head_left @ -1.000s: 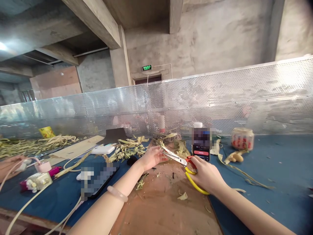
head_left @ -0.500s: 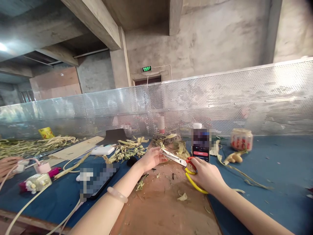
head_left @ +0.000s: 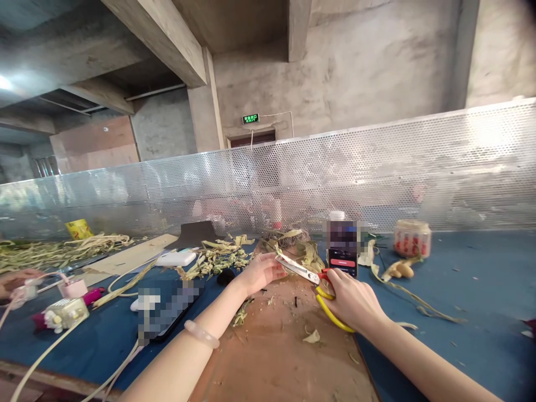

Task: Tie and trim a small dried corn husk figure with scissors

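My right hand (head_left: 352, 298) grips a pair of scissors (head_left: 307, 273) with red and yellow handles. Their blades point left and away from me, and the tips reach the fingers of my left hand (head_left: 262, 273). Curled fingers close my left hand beside the blades; what it pinches is too small or hidden to make out. Just beyond the fingertips are pale dried leaves (head_left: 310, 255). Under both hands lies a brown board (head_left: 272, 346) strewn with plant scraps.
A phone (head_left: 343, 251) stands upright behind my right hand, and another phone (head_left: 178, 310) lies left of my forearm. Dried plant pieces (head_left: 215, 259) lie left of the board. Cables, a clear jar (head_left: 412, 239) and a perforated metal screen (head_left: 314, 178) surround the work. Another person's hand (head_left: 19, 279) is far left.
Both my hands and the scissors stay almost in place. At the far left, the other person's hand and the small pale item by it have shifted slightly.
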Demonstrator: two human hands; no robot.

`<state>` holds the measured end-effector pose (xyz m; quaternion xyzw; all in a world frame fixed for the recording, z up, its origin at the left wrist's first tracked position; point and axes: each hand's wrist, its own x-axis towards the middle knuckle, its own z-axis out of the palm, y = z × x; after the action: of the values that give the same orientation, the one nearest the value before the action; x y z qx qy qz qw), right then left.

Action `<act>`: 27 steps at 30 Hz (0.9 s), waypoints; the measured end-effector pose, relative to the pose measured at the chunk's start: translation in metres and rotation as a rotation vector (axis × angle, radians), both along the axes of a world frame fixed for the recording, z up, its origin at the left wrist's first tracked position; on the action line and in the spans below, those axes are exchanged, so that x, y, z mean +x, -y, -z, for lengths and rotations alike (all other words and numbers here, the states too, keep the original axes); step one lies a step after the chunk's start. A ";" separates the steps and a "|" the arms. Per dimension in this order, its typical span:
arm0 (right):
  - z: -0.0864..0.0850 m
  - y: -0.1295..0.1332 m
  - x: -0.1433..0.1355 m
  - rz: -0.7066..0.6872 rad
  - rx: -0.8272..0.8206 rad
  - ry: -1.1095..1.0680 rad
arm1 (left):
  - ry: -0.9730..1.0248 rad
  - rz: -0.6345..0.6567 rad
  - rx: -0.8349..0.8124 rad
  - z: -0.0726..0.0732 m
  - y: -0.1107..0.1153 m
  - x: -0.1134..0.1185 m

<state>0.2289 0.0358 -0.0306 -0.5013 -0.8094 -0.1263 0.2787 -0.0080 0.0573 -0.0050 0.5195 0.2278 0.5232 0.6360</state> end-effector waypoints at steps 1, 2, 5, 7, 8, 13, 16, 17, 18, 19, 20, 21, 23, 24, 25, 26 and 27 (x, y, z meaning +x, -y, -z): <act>0.000 0.001 0.000 0.000 0.001 0.001 | -0.002 0.000 -0.004 0.001 0.000 0.000; 0.000 0.001 0.000 0.001 0.002 0.005 | -0.003 0.001 -0.008 0.002 -0.001 0.001; -0.001 0.002 0.001 -0.002 0.006 0.026 | 0.010 -0.003 -0.014 0.005 -0.003 0.002; -0.001 0.003 0.001 -0.004 0.011 0.036 | 0.022 -0.010 -0.015 0.006 -0.004 0.002; -0.001 0.003 0.001 -0.003 0.012 0.038 | 0.026 -0.012 -0.017 0.007 -0.004 0.002; -0.001 0.002 0.000 0.008 0.012 0.043 | 0.028 -0.020 -0.026 0.006 -0.004 0.002; -0.001 0.000 0.002 0.010 0.012 0.051 | 0.023 -0.027 -0.031 0.006 -0.003 0.003; -0.001 0.000 0.002 0.008 0.012 0.055 | 0.021 -0.031 -0.032 0.006 -0.002 0.003; -0.001 -0.001 0.003 0.008 0.014 0.060 | 0.018 -0.034 -0.033 0.005 -0.002 0.003; -0.001 -0.002 0.003 0.009 0.018 0.062 | 0.016 -0.037 -0.034 0.005 -0.001 0.003; -0.001 -0.002 0.004 0.010 0.022 0.059 | 0.014 -0.039 -0.035 0.005 -0.001 0.004; -0.001 -0.003 0.004 0.013 0.024 0.048 | 0.013 -0.041 -0.036 0.005 -0.001 0.004; 0.000 -0.004 0.004 0.028 0.016 0.001 | 0.015 -0.043 -0.037 0.005 0.000 0.004; 0.000 -0.004 0.003 0.038 0.009 -0.031 | 0.017 -0.043 -0.039 0.004 0.000 0.005; 0.001 -0.005 0.004 0.047 0.006 -0.063 | 0.020 -0.043 -0.040 0.004 0.001 0.005; 0.001 -0.005 0.004 0.050 0.013 -0.092 | 0.023 -0.042 -0.041 0.004 0.001 0.005; 0.001 -0.006 0.004 0.049 0.029 -0.117 | 0.026 -0.040 -0.041 0.003 0.002 0.005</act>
<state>0.2333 0.0415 -0.0318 -0.5233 -0.7773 -0.1154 0.3297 -0.0028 0.0555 -0.0084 0.4949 0.2406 0.5376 0.6389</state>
